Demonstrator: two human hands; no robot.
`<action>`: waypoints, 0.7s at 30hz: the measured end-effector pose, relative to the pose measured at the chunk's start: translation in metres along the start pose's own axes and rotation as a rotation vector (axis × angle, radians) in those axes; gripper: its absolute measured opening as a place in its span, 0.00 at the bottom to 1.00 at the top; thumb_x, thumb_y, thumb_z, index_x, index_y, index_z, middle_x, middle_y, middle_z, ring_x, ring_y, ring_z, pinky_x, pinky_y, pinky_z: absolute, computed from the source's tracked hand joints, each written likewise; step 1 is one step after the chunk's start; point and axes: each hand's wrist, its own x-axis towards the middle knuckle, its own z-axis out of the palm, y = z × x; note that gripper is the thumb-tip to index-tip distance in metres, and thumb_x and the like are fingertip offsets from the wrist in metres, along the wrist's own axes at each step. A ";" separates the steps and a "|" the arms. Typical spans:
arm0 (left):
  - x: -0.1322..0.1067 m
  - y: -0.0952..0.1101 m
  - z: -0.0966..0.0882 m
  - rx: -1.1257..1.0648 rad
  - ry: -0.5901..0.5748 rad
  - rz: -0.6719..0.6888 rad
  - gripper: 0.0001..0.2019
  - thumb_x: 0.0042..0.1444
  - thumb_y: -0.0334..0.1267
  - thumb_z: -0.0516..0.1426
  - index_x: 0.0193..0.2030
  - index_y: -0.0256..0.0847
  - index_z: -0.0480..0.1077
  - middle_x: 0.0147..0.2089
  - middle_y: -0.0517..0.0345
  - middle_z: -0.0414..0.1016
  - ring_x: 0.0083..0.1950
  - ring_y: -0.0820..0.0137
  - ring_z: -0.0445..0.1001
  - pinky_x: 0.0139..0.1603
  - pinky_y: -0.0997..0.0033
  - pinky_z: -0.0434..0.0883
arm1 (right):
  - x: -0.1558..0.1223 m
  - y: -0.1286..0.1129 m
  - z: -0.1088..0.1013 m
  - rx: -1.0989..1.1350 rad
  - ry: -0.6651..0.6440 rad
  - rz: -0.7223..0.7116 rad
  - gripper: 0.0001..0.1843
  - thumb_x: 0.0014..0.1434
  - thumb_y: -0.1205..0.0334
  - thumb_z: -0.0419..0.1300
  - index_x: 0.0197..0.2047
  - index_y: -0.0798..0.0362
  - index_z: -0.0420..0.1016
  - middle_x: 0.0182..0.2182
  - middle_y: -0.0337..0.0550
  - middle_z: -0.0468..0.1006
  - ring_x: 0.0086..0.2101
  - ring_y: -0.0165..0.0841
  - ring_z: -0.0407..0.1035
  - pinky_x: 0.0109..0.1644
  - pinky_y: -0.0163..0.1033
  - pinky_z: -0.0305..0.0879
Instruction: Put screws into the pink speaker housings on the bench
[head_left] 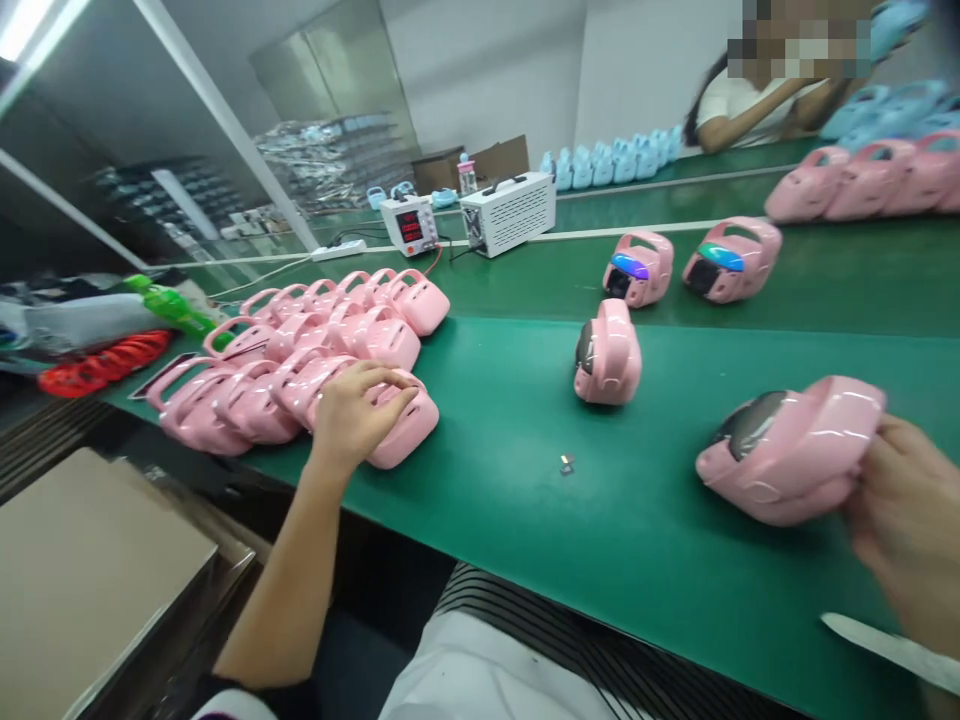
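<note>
Green belt (525, 480): right hand (911, 520) fingers clasp pink shell (795, 455); left hand (356, 410) fingers rest curled on pile (300, 350).

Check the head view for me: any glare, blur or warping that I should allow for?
Head view: glare streaks on the pink shell in the right hand and on the pink pile under the left hand; straight conveyor edges bow and tilt toward the frame's sides; the right hand and far background are soft; a ceiling light burns out at top left.

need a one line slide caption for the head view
Left hand on a pile of pink toys, right hand holding a pink toy over the green table.
</note>
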 end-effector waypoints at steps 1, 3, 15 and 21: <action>0.002 0.003 0.001 -0.088 -0.021 0.088 0.06 0.47 0.43 0.63 0.25 0.45 0.76 0.35 0.57 0.79 0.41 0.62 0.77 0.48 0.64 0.73 | 0.000 -0.002 0.003 0.028 0.004 0.021 0.17 0.32 0.55 0.68 0.29 0.48 0.74 0.30 0.41 0.73 0.28 0.33 0.62 0.28 0.40 0.53; 0.008 0.011 0.002 -0.237 -0.158 0.240 0.05 0.47 0.43 0.64 0.25 0.46 0.77 0.36 0.57 0.80 0.39 0.64 0.78 0.44 0.67 0.74 | 0.000 -0.003 0.006 0.066 -0.011 0.015 0.21 0.30 0.55 0.67 0.32 0.51 0.73 0.30 0.39 0.72 0.30 0.33 0.63 0.31 0.40 0.54; 0.002 0.020 0.004 -0.344 -0.259 0.442 0.03 0.50 0.37 0.63 0.28 0.51 0.77 0.51 0.59 0.77 0.52 0.59 0.74 0.55 0.55 0.70 | -0.005 0.003 0.008 0.052 -0.022 -0.090 0.21 0.37 0.51 0.65 0.35 0.51 0.72 0.32 0.38 0.73 0.32 0.33 0.66 0.34 0.37 0.60; -0.064 0.017 0.006 -0.650 0.085 -0.377 0.05 0.45 0.37 0.68 0.29 0.44 0.77 0.25 0.64 0.77 0.28 0.70 0.75 0.31 0.72 0.74 | 0.001 -0.001 0.002 -0.085 -0.045 -0.183 0.14 0.42 0.50 0.64 0.29 0.50 0.70 0.26 0.37 0.70 0.26 0.32 0.63 0.27 0.39 0.60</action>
